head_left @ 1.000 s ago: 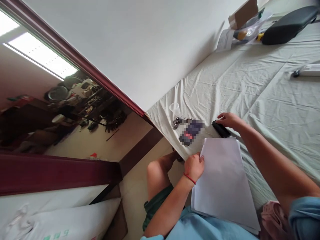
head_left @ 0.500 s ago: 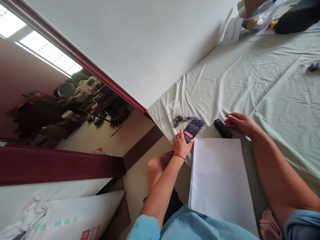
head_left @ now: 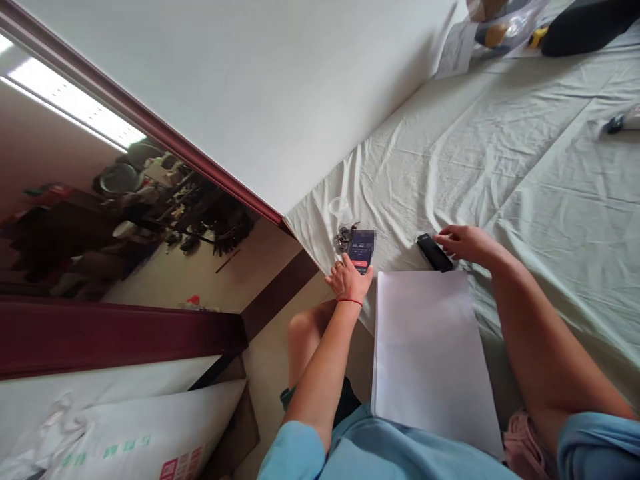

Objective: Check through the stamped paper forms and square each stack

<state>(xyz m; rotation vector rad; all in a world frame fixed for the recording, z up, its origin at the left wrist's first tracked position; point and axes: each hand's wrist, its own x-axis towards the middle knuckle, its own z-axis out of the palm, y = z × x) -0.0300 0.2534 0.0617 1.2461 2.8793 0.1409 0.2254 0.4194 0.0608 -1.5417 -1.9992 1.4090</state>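
My left hand (head_left: 347, 283) grips the near end of a lit phone (head_left: 362, 248) that lies on the pale green sheet (head_left: 500, 167) near the bed's corner. My right hand (head_left: 465, 243) rests on the sheet with its fingertips touching a small black oblong device (head_left: 434, 252); the fingers are lightly curled and nothing is in them. A stack of white paper (head_left: 425, 353) lies between my arms, from the bed's edge down to my lap.
A bunch of keys (head_left: 343, 237) and a clear plastic cup (head_left: 339, 209) sit beyond the phone. A white wall (head_left: 280, 87) borders the bed. At the far end lie a bag, papers (head_left: 455, 50) and a black item (head_left: 585, 27). A white remote-like object (head_left: 623, 122) lies far right.
My left hand left the paper's corner and took hold of the phone, shifting it slightly left. My right hand came off the black device, then returned its fingertips to it.
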